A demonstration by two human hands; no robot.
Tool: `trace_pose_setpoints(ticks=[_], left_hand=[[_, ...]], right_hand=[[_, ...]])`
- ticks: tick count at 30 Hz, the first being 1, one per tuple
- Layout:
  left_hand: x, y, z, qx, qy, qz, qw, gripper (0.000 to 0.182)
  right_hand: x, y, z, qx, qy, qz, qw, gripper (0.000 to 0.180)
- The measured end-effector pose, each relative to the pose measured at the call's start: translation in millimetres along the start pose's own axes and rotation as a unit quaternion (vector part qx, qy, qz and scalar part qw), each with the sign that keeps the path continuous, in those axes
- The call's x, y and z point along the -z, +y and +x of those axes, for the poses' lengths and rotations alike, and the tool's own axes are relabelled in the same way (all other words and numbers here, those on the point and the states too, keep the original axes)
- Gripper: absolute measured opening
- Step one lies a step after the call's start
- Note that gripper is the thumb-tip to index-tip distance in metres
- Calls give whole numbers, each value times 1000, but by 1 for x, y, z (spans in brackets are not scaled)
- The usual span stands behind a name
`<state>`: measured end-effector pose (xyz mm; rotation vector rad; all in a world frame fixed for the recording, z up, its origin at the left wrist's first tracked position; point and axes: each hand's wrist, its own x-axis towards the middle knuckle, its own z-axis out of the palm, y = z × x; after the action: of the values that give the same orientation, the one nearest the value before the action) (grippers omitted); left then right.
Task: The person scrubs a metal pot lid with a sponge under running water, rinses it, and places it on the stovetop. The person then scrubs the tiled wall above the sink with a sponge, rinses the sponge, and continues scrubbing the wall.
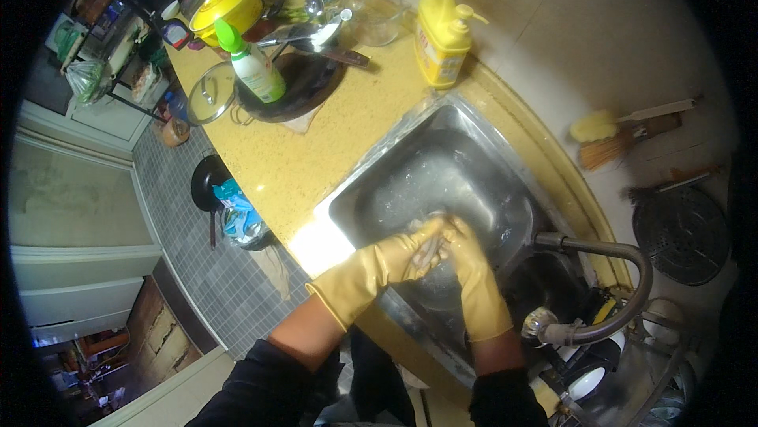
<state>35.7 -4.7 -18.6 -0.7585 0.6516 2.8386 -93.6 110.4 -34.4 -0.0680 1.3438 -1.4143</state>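
Both hands wear yellow rubber gloves and meet over the near part of a stainless steel sink basin (408,178). My left hand (414,255) has its fingers closed around a wet, greyish cloth (427,252). Against the cloth's other side, my right hand (459,240) grips it too, its fingers touching my left hand. The cloth is bunched up and mostly hidden by the gloves. Wet patches and a little foam show on the basin's floor.
A curved faucet (636,273) arches at the right, over a smaller basin. Beyond the sink stands a yellow pump bottle (441,42). A green-topped spray bottle (257,75), a dark pan (308,86) and a glass lid (211,95) are on the yellow counter (266,160). Brushes hang along the wall.
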Motion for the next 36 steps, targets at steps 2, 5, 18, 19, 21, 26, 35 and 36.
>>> trace_pose_setpoints(ticks=[2,5,18,19,21,26,35,36], left_hand=[[0,8,9,98,-63,30,993,47],[-7,-12,-4,35,-50,-200,978,39],[-36,-11,-33,141,-103,-289,941,24],[-28,-10,-29,166,-63,-243,954,19],[-39,10,-29,201,-9,-58,978,18],[31,-35,26,233,61,238,941,27],[49,-117,52,122,130,682,710,30],[47,-120,49,110,129,709,685,30]], right_hand=[[39,27,15,18,-117,131,984,29],[-17,27,-1,-4,-50,317,947,33],[-22,-11,13,-38,-309,361,879,25],[-23,-20,8,-62,-224,280,931,22],[-21,-24,4,-36,-96,155,983,21],[-45,-10,12,-36,6,-90,995,20],[-41,24,14,-46,141,-303,941,35],[-45,27,13,-8,164,-328,930,40]])
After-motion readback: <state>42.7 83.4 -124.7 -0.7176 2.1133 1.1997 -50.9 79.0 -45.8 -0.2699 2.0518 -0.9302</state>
